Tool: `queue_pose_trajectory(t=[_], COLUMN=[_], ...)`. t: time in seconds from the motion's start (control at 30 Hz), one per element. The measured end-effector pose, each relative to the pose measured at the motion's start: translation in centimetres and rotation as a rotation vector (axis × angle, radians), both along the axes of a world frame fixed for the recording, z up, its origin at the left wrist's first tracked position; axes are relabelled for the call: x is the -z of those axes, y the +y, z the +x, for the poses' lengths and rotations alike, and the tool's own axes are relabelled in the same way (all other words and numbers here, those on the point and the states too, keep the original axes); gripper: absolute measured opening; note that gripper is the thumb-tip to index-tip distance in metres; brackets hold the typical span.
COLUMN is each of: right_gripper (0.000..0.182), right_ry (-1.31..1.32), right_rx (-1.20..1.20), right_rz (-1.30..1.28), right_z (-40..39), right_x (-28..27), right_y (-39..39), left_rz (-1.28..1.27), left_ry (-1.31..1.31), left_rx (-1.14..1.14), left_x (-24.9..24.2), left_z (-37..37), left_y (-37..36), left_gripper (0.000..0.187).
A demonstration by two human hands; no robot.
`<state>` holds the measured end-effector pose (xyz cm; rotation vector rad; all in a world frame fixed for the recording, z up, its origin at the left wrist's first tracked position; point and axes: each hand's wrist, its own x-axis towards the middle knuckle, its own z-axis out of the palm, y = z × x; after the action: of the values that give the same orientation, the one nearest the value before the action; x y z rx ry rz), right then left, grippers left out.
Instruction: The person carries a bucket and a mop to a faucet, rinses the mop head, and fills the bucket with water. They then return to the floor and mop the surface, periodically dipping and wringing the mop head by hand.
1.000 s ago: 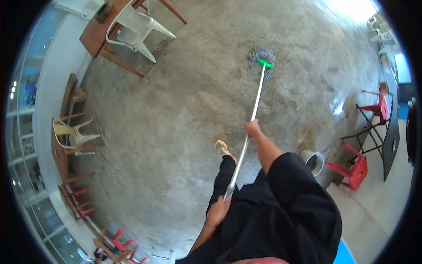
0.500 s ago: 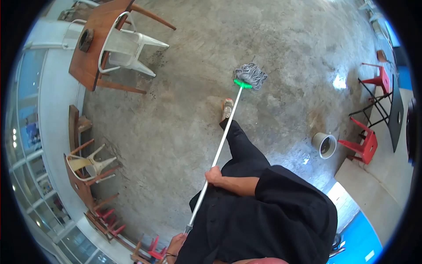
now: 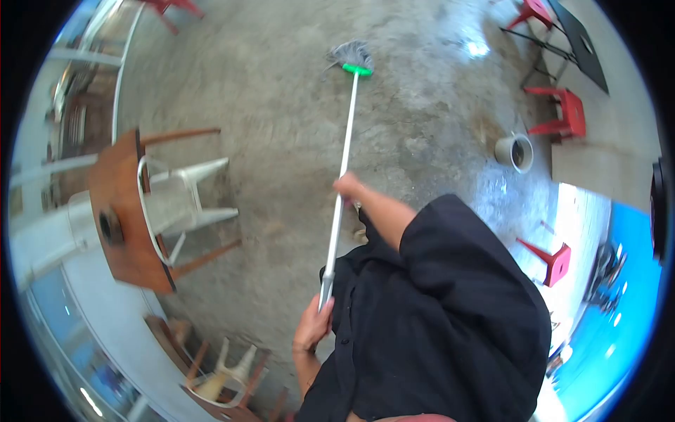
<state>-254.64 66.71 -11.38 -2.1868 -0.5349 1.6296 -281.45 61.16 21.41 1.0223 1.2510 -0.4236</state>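
Observation:
A mop with a long pale pole (image 3: 344, 151) stretches up the view from the person's body. Its grey string head (image 3: 353, 53), joined by a green clamp (image 3: 357, 70), lies on the concrete floor. My right hand (image 3: 348, 186) is closed around the middle of the pole. Lower down, my left hand (image 3: 313, 323) grips the pole near its grey end piece (image 3: 326, 281). Part of a shoe (image 3: 361, 233) shows beside the pole, mostly hidden by the right arm and dark clothing.
A wooden table (image 3: 130, 243) with a white metal chair (image 3: 176, 204) stands at left. At right are a pale bucket (image 3: 514, 152), red stools (image 3: 568, 112) and a black folding table (image 3: 580, 43). Another pale chair (image 3: 228, 376) is at lower left.
The view has shifted, so the table and chair sit lower and the bucket higher. The mop head is nearer the top, and both hands have risen in view, still on the pole.

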Motion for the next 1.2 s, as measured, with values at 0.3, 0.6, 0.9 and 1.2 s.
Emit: queue_pose_trajectory(t=[0.3,0.6,0.9,1.2], right_gripper=[0.028,0.024,0.022,0.014], right_ry=[0.71,0.902,0.399,0.299], right_rx=[0.592,1.257,1.947,2.13], right_rz=[-0.083,0.158,0.043,0.006], right_z=[-22.7,-26.0,-20.2,-6.3], right_x=[-12.5,-11.5,-12.5,-10.2], right_y=[0.6,-1.1,-7.9,-26.0], left_rz=[0.111,0.308,0.36,0.487], left_ry=[0.3,0.085,-0.059,-0.178], left_rx=[0.5,1.153,1.456,1.752], left_x=[-16.3,-17.4,-12.9,-4.0], left_z=[-16.8,-7.1,-1.8,11.0], left_y=[21.1,27.7,19.1,0.8], left_gripper=[0.055,0.052,0.034,0.04])
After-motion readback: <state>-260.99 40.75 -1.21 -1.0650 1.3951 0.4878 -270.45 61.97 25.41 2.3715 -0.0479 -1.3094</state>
